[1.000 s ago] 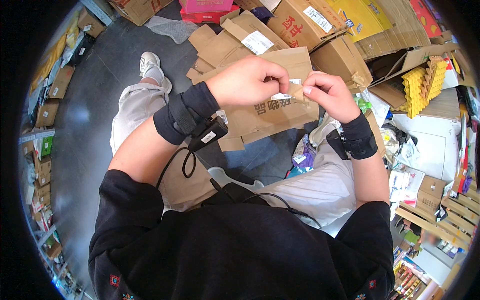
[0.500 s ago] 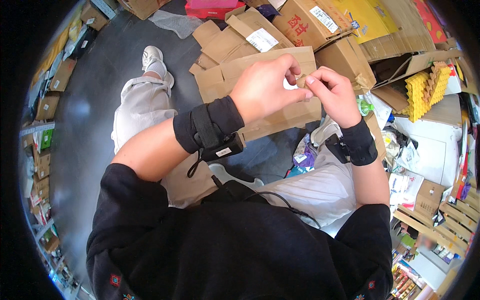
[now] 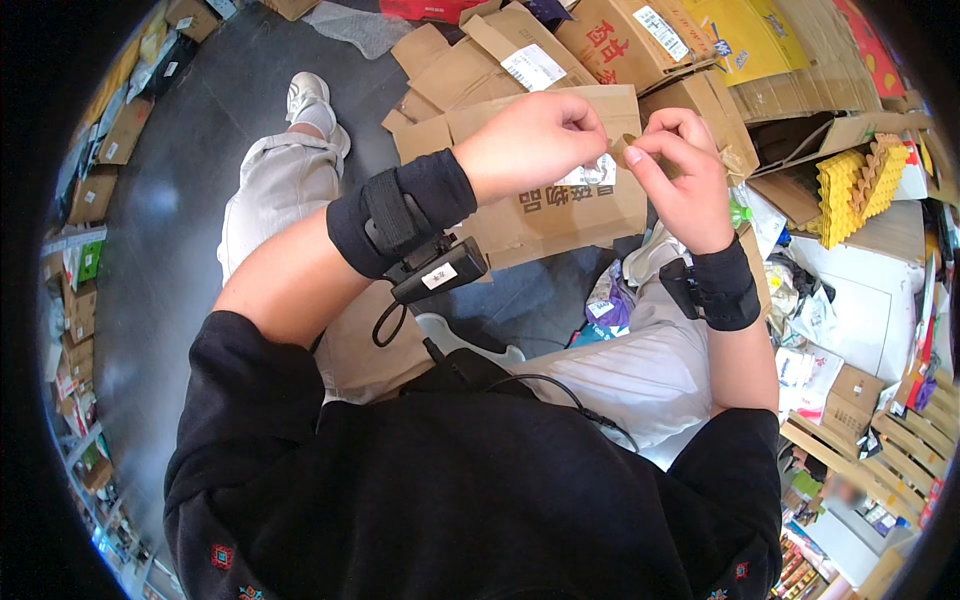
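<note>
**Opening a gap between the hands**

Draws left hand (image 3: 540, 143) back from right hand (image 3: 688, 180), thumbs nearly meeting half a second ago. Curls left fingers inward, spread then. Uncovers more of white label (image 3: 601, 173) and dark printing (image 3: 568, 199) on flattened cardboard box (image 3: 560, 240).

Brownish strip (image 3: 627, 142), brown carton (image 3: 556, 228) with dark print (image 3: 566, 200), black shirt (image 3: 470, 480) with red motifs (image 3: 222, 556)

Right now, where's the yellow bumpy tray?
In the head view, the yellow bumpy tray is at the upper right, to the right of your right hand, just below a cardboard flap.
</note>
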`<state>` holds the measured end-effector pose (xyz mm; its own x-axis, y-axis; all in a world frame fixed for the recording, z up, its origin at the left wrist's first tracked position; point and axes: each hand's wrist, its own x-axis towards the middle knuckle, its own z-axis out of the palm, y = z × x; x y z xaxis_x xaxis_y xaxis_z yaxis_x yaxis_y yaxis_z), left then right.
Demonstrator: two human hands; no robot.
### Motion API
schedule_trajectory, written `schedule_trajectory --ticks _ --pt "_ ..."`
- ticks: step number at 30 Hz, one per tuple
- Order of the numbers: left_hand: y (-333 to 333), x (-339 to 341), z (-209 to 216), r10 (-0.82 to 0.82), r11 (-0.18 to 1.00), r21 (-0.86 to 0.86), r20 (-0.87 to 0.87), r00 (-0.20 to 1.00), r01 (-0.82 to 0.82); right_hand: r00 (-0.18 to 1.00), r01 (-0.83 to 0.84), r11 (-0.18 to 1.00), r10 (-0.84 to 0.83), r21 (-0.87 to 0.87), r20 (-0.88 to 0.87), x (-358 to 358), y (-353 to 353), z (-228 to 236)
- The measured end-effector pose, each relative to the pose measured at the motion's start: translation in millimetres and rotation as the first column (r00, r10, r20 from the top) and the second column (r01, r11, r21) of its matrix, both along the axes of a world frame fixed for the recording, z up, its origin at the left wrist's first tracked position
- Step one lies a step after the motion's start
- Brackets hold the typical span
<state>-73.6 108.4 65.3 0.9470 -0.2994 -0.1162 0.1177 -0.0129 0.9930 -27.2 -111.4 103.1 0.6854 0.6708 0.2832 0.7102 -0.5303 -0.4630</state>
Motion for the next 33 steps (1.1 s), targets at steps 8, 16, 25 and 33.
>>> schedule_trajectory --ticks 8,16,25,33 --pt "2.3 1.0 -3.7 -0.027 0.999 0.025 0.024 0.999 0.027 0.989 -0.111 0.994 0.110 -0.009 -0.102 2.5 0.2 -4.1" --pt "1.4 1.1 -5.0 -0.062 0.997 0.038 0.039 0.997 0.061 0.980 -0.146 0.989 0.143 -0.007 -0.136 0.9 4.3 -3.2" --pt "1.5 1.2 -4.8 -0.101 0.992 0.083 0.071 0.992 0.095 0.981 -0.082 0.996 0.077 -0.020 -0.179 2.6 0.2 -4.6" --pt "8.4 6.4 -11.2 -0.113 0.993 0.028 0.066 0.991 0.111 0.954 -0.097 0.992 0.115 0.077 -0.276 4.8 -4.0 -3.1"
